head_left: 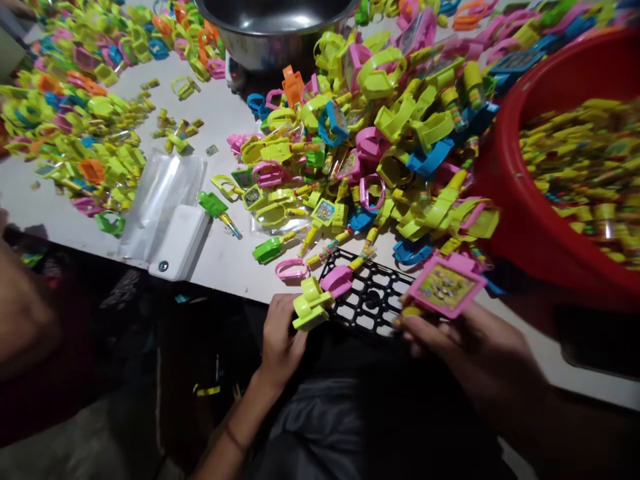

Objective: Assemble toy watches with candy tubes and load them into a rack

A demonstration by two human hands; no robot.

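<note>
At the table's front edge, my left hand is closed on a yellow-green toy watch. A pink toy watch with a candy-filled tube lies just beyond it. My right hand grips another pink toy watch, whose square face bears a yellow picture. Something small and yellow shows at the right fingertips, partly hidden. Between the two hands lies a black plastic grid. A pink strap loop and a green toy watch rest close by.
A heap of toy watches covers the middle. At right stands a red tub full of yellow candy tubes. A metal bowl is behind. Left are a white phone, a clear bag and another person's arm.
</note>
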